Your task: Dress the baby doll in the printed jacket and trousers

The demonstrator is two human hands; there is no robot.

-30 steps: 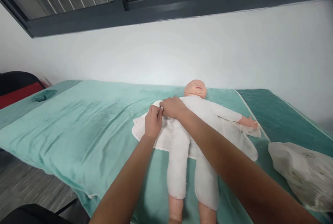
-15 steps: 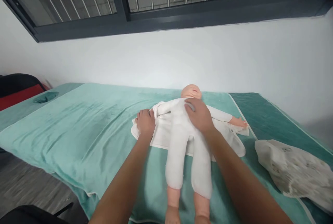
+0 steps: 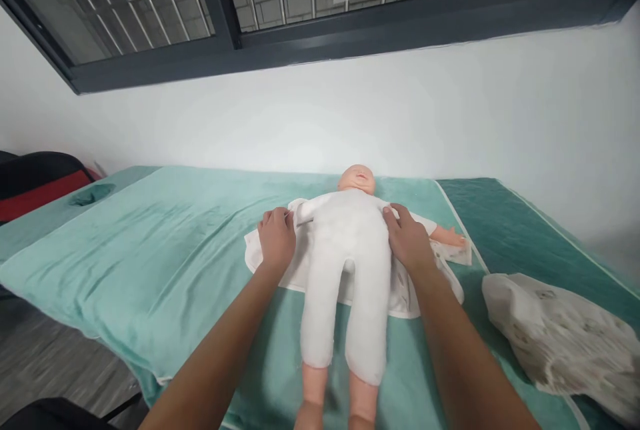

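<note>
A baby doll [image 3: 358,180] in a white cloth body suit [image 3: 350,230] lies on its back, head toward the wall and bare feet toward me. Beneath its torso is a white baby shirt [image 3: 406,293], spread out. My left hand [image 3: 277,238] is closed at the shirt's left part, beside the doll's arm; that arm's end is hidden. My right hand [image 3: 410,238] rests against the right side of the doll's chest, thumb and fingers slightly apart. Past it the doll's other arm [image 3: 447,236] stretches out to the right, its small hand bare.
A crumpled white patterned cloth [image 3: 560,337] lies at the right. The bed's green cover [image 3: 165,270] has wrinkles on the left and a hole near its far-left end. A black and red item [image 3: 47,183] stands beyond that end. Wall and barred window are behind.
My right hand has moved off the middle of the doll's chest to its right side. My left hand stays by the shirt's left part. The view has shifted slightly.
</note>
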